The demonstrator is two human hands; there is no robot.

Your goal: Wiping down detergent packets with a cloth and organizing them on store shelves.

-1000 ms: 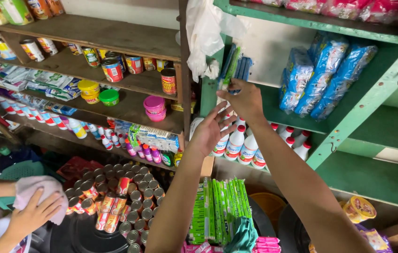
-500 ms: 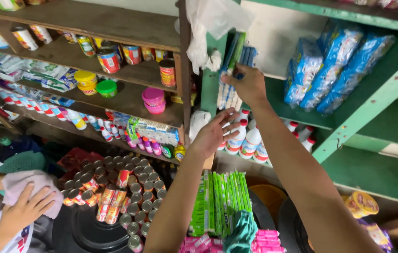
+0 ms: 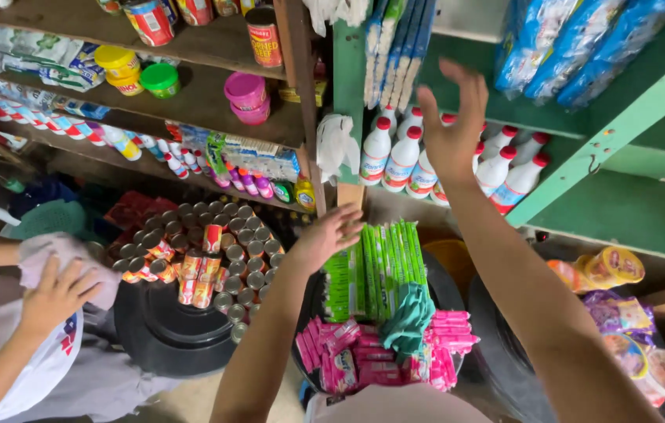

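My right hand [image 3: 451,129] is raised with fingers spread, empty, in front of a row of white bottles with red caps [image 3: 403,157] on the green shelf and just below hanging blue sachet strips [image 3: 393,47]. My left hand [image 3: 331,235] is lower, fingers loosely apart and empty, hovering over the left edge of a bundle of green packets [image 3: 375,270]. Below these lie pink packets [image 3: 352,356] and a teal cloth [image 3: 408,317].
Another person's hand [image 3: 58,290] at lower left presses a pink cloth [image 3: 43,254]. Several cans [image 3: 207,262] lie stacked beside it. A wooden shelf [image 3: 207,102] holds tins, jars and small bottles. Blue bags [image 3: 583,43] sit top right; snack tubs [image 3: 610,270] lower right.
My right hand has let go of the hanging blue strips and dropped with fingers spread. My left hand has lowered from the bottles toward the green packets.
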